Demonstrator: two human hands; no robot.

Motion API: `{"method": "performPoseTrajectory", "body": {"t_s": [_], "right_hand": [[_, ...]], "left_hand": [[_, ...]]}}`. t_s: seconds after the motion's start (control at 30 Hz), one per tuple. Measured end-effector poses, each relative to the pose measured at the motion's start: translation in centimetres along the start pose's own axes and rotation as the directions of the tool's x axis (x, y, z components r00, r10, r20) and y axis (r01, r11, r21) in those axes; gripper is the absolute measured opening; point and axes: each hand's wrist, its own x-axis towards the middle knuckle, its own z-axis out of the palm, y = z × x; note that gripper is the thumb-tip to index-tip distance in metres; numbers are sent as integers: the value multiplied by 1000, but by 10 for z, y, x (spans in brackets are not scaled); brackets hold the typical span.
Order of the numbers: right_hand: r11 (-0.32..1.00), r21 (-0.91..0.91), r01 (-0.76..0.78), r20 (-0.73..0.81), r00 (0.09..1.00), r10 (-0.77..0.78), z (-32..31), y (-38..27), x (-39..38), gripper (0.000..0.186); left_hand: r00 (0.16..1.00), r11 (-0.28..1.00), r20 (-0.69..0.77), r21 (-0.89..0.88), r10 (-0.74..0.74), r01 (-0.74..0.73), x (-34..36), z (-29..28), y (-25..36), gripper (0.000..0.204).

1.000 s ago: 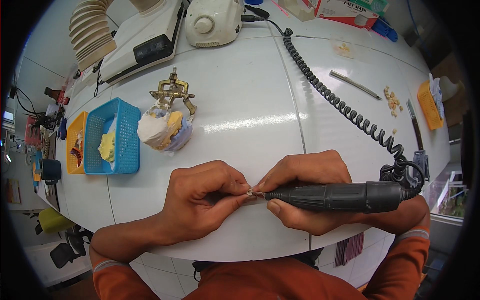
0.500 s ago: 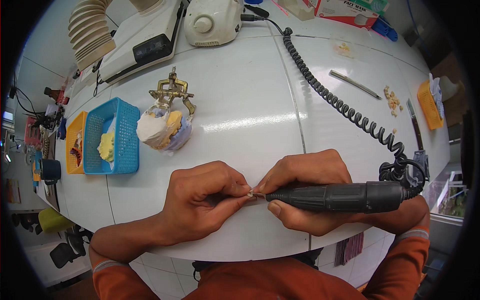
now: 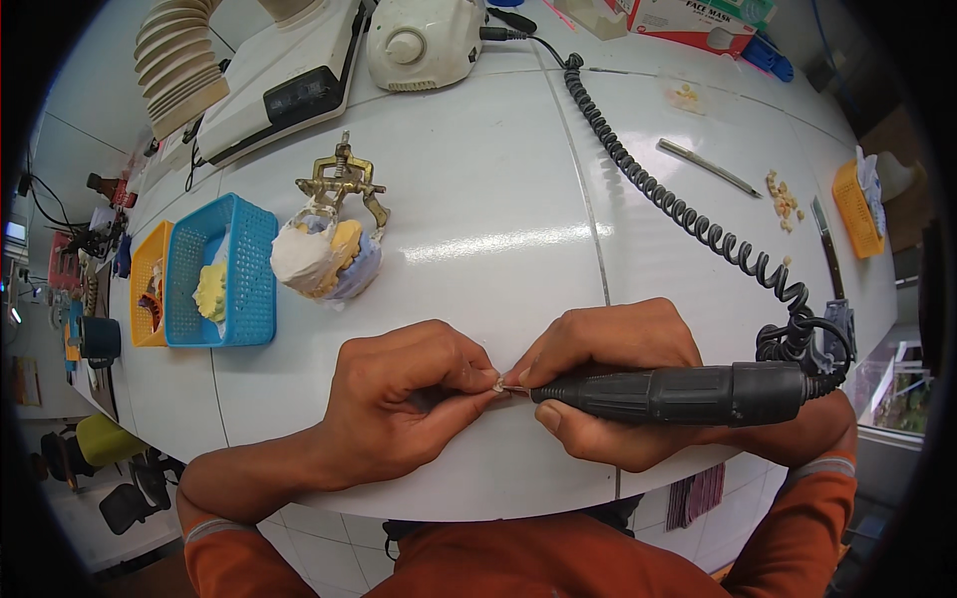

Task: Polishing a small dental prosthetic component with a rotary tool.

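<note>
My left hand (image 3: 404, 399) pinches a tiny artificial tooth (image 3: 499, 384) between thumb and fingertips. My right hand (image 3: 613, 349) grips a black rotary handpiece (image 3: 678, 393) lying almost level, pointing left. Its thin metal bur (image 3: 518, 390) reaches the tooth, and my two hands nearly meet there. Contact between bur and tooth is too small to make out. From the handpiece's rear end, a black coiled cord (image 3: 688, 214) runs to a cream control unit (image 3: 424, 45) at the back.
Left of my hands stand a brass articulator (image 3: 342, 184) with a plaster dental model (image 3: 304, 261) and a blue basket (image 3: 249, 269) beside a yellow one (image 3: 147, 289). To the right lie a metal pen-like tool (image 3: 708, 166), loose teeth (image 3: 783, 202) and a knife (image 3: 828, 249).
Both hands and the handpiece hold almost the same place. At my left fingertips the tooth appears slightly turned, showing a little more of its pale surface.
</note>
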Motion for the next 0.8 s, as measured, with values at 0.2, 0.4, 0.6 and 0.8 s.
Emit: {"method": "performPoseTrajectory", "body": {"t_s": [0.2,0.4,0.6,0.8], "right_hand": [[1000,15,9,-33,999,-8,3,1,0,15],[1000,-9,-10,-43,999,9,3,0,-1,17],[1000,-5,-2,-43,999,2,3,0,-1,17],[1000,-2,-14,-41,999,14,3,0,0,17]], "left_hand": [[1000,1000,-1,-10,-9,9,0,0,0,16],[999,999,-10,-18,-36,36,-1,1,0,15],[1000,1000,-9,-6,-22,21,0,0,0,16],[1000,1000,-7,-8,-24,24,0,0,1,16]]}}
